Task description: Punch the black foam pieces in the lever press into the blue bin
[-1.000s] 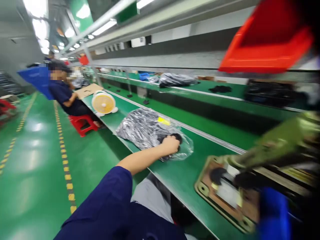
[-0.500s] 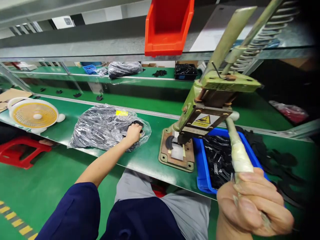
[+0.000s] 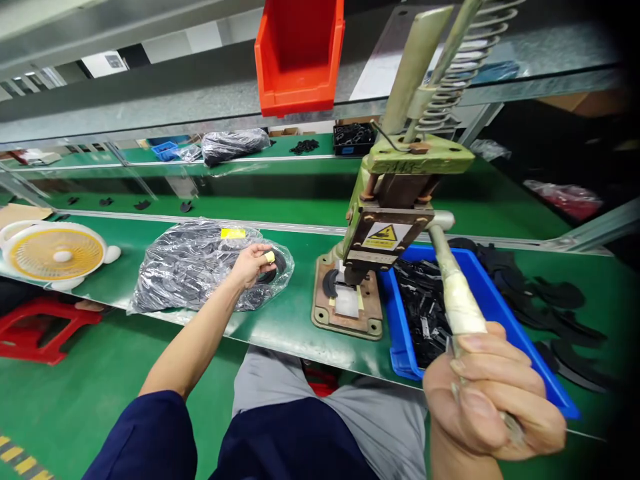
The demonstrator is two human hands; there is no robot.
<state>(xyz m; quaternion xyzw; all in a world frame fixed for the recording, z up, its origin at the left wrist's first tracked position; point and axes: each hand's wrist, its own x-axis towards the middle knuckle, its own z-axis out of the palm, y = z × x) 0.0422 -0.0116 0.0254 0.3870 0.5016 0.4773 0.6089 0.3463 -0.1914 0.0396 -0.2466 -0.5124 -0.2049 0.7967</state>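
lever [image 3: 463, 300] slants down and rightward into the right grip [image 3: 495, 397].

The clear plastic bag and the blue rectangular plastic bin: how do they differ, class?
The clear plastic bag is see-through and crumpled; the blue plastic bin is opaque and straight-sided.
The bag lies left of the green metal press; the bin stands to its right.
The left hand is at the bag's right end; the right hand hides part of the bin.
Both hold dark parts and rest on the green tabletop.
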